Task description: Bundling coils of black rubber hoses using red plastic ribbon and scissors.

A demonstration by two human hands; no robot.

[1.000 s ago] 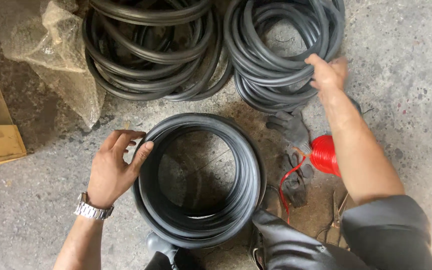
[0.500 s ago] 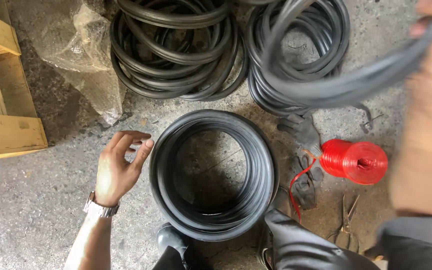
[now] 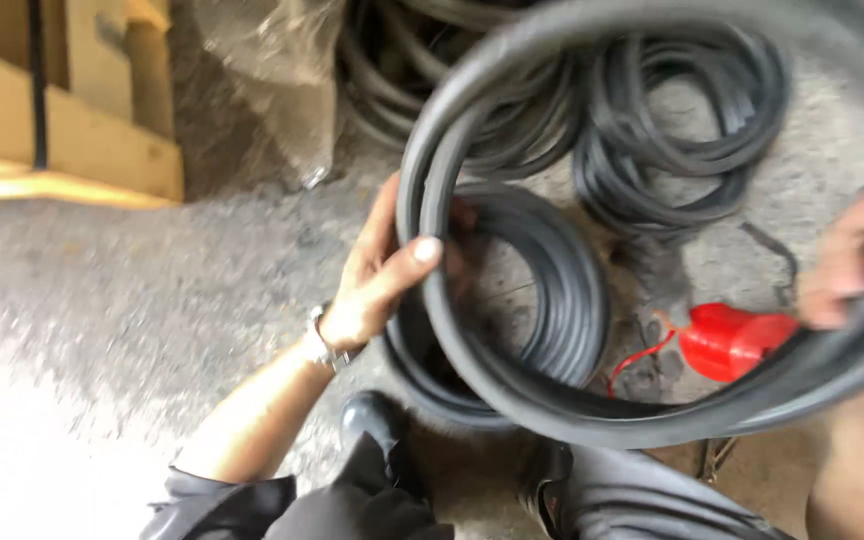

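My left hand (image 3: 377,275) grips the large black rubber tube loop (image 3: 432,250) on its left arc, thumb across; my blurred right hand (image 3: 852,260) clasps its right arc. Raised over the coiled black tube stack (image 3: 562,300), it seems light, floppy, grippy: best held at opposite sides.

Plastic wrapping: a crumpled clear plastic bag (image 3: 272,90) lies on the concrete at top centre-left, translucent and greyish, just beside the wooden pallet (image 3: 62,130).
Labels: none in view.
Signs: none in view.
Screens: none in view.
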